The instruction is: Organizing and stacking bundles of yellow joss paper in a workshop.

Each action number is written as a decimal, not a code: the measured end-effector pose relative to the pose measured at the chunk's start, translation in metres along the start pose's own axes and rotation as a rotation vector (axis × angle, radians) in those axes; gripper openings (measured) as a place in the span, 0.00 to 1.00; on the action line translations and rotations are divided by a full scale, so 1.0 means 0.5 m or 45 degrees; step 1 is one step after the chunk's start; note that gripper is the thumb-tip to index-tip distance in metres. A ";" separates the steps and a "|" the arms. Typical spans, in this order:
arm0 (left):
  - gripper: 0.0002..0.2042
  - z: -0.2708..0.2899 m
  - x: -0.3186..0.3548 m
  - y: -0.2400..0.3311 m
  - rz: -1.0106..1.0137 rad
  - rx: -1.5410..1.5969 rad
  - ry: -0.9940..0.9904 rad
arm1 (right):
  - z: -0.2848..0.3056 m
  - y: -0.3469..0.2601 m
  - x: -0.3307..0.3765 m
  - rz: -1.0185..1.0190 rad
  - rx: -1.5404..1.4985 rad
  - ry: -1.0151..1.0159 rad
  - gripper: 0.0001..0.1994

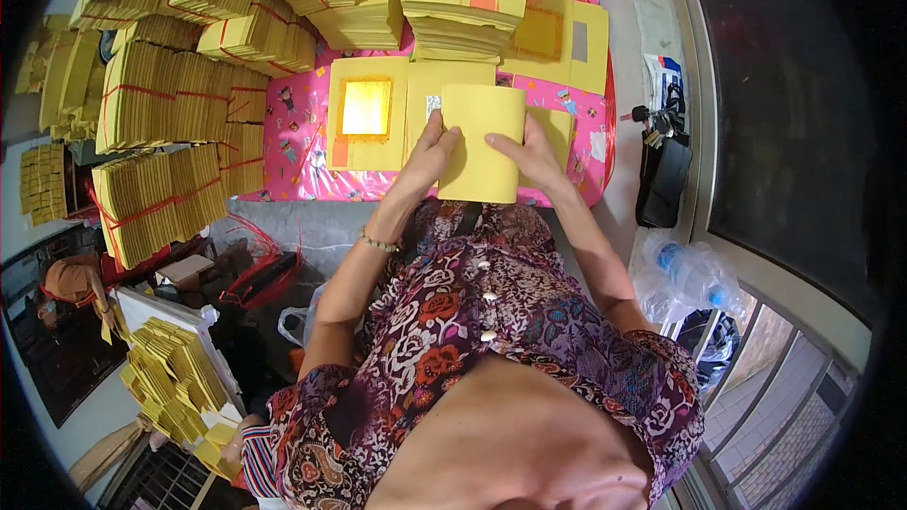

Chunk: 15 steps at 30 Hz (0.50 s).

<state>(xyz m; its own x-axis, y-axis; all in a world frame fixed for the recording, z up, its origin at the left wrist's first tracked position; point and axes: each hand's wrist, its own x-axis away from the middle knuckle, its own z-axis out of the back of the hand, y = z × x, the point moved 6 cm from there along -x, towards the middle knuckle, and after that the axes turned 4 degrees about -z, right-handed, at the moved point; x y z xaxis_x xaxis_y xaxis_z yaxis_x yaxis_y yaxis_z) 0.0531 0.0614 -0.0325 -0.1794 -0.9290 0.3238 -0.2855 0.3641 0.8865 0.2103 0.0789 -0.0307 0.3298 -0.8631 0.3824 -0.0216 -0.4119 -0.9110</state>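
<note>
Between my hands is a plain yellow sheet of joss paper (480,165), bent over into a curve along its right side. My left hand (428,156) pinches it at the left edge, thumb beside the paper. On the right edge, my right hand (535,153) grips it with the thumb across the front and the fingers behind. Just left lies a joss paper sheet with a gold foil square (367,108) and a small orange patch. Partly hidden behind the held sheet are more yellow sheets, one with a silver patch (434,104).
A pink patterned cover (298,123) lies over the work table. Tall yellow paper bundles tied with red string (165,104) crowd the left. A thick stack (463,9) stands at the back. Right are a black case (663,182), keys and plastic bottles (685,269). Another person's striped sleeve (260,461) shows lower left.
</note>
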 end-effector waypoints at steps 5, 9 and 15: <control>0.19 -0.041 0.034 0.041 -0.343 0.011 0.036 | -0.017 -0.057 0.036 0.277 0.109 0.042 0.29; 0.19 -0.051 0.057 0.058 -0.506 -0.038 0.028 | -0.021 -0.081 0.051 0.340 0.134 0.015 0.31; 0.20 -0.057 0.069 0.076 -0.585 -0.034 -0.051 | -0.024 -0.096 0.063 0.340 0.107 -0.021 0.32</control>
<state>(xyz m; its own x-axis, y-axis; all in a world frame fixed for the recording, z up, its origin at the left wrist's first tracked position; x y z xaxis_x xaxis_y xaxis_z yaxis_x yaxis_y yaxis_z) 0.0628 0.0414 0.0218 -0.0762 -0.9902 -0.1174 -0.3196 -0.0873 0.9435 0.2105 0.0682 0.0268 0.3387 -0.9326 0.1251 -0.0315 -0.1441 -0.9891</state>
